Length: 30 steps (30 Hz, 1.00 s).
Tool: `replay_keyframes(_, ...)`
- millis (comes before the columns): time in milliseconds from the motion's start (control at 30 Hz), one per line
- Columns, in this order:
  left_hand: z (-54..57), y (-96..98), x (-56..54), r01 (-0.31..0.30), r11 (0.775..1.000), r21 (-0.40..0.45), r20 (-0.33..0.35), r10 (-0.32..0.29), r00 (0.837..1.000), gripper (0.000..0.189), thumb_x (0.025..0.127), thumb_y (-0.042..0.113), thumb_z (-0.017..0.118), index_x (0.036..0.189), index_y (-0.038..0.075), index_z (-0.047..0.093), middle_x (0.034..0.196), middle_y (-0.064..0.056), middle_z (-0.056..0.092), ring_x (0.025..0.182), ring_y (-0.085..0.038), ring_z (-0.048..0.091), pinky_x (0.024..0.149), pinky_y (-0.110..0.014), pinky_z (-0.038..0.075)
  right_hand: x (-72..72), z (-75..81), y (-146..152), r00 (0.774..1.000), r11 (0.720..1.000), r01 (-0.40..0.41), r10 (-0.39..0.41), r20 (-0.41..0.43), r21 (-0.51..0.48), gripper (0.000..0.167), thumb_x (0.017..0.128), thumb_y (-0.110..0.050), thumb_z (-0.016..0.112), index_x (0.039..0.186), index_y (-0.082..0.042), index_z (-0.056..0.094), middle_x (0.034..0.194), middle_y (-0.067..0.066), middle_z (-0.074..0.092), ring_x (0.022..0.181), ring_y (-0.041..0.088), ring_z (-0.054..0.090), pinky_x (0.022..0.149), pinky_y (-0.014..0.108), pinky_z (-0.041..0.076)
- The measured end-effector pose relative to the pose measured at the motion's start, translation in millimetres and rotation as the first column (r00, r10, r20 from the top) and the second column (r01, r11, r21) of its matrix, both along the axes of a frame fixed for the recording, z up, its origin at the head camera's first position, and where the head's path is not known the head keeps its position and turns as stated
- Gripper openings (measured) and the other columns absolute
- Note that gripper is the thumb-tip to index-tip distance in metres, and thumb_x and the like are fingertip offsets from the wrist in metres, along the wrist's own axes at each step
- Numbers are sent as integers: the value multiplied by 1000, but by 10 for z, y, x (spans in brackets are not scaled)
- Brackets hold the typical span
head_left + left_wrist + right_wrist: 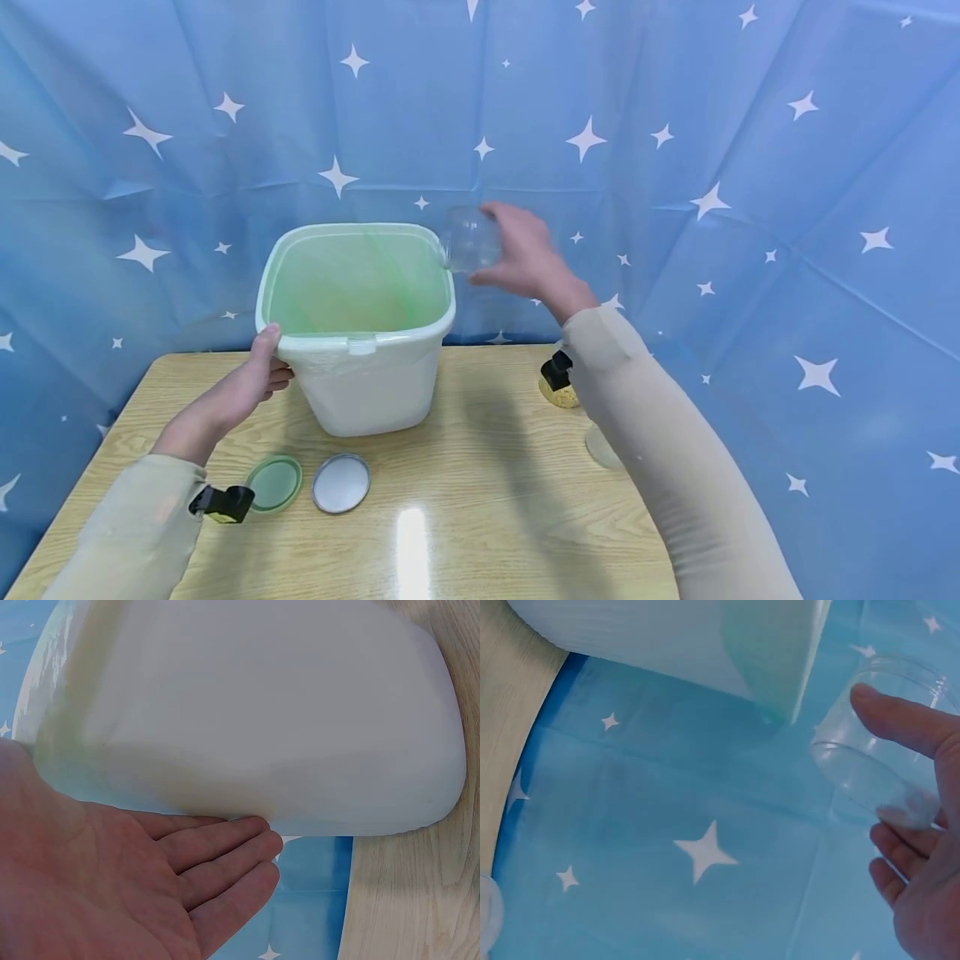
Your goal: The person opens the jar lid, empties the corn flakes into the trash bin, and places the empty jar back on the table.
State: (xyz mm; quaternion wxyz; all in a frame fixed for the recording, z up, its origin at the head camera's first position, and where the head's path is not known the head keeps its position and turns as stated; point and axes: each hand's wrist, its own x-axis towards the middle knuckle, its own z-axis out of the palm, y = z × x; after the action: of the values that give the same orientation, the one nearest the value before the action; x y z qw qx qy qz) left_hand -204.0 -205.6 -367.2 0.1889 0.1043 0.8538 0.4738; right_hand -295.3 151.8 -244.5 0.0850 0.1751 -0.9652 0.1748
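Observation:
Against the left side of a white bin (pixel 382 379) with a pale green inside, my left hand (pixel 251 375) grips the rim. The thumb (pixel 267 335) lies on the rim, and the other fingers (pixel 217 862) extend along the outer wall in the left wrist view. My right hand (pixel 521 250) holds a clear jar (pixel 468 240) on its side, level with the bin's right rim. In the right wrist view, the thumb (pixel 900 720) lies on one side of the see-through jar (pixel 862 772) and the fingers on the other.
On the wooden table (pixel 480 517), a green lid (pixel 274 483) and a white lid (pixel 341 483) lie before the bin. Behind my right sleeve, a container with yellowish contents (pixel 558 393) and a clear round container (pixel 600 448) are partly hidden. A blue star-patterned curtain (pixel 675 108) hangs behind.

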Motion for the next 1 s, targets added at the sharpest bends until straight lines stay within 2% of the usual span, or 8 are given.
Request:
replay_keyframes(233, -10, -9, -7, 2, 1000, -2, -10, -2, 1000, 94, 95, 58, -16, 150, -15, 9, 151, -45, 15, 138, -61, 21, 110, -73, 21, 4, -177, 218, 997, 990, 70, -64, 49, -119, 101, 71, -37, 87, 149, -6, 32, 148, 11, 45, 136, 29, 43, 115, 43, 36)
replay_keyframes(533, -10, -5, -5, -4, 1000, -9, -9, 4, 1000, 95, 95, 58, -17, 149, -15, 9, 151, -44, 15, 138, -60, 22, 110, -72, 21, -4, -492, 442, 984, 966, 149, -124, 125, -211, 98, 72, -40, 86, 146, -3, 34, 146, 14, 46, 135, 30, 44, 113, 45, 38)
replay_keyframes(700, -20, -6, -7, -3, 1000, -2, -7, 3, 1000, 94, 95, 58, -16, 150, -15, 8, 151, -44, 14, 138, -61, 21, 110, -72, 20, 4, -769, 563, 976, 951, 168, -123, 178, -260, 98, 75, -41, 84, 147, 0, 31, 148, 17, 44, 138, 33, 41, 115, 45, 36)
replay_keyframes(1000, -22, 1, -9, -6, 1000, 10, 14, 6, 1000, 95, 95, 60, -16, 150, -14, 6, 152, -44, 12, 139, -60, 19, 111, -72, 18, 147, -1377, 648, 945, 908, 244, -143, 295, -342, 97, 77, -50, 79, 146, -4, 30, 148, 16, 42, 137, 32, 42, 113, 47, 38)
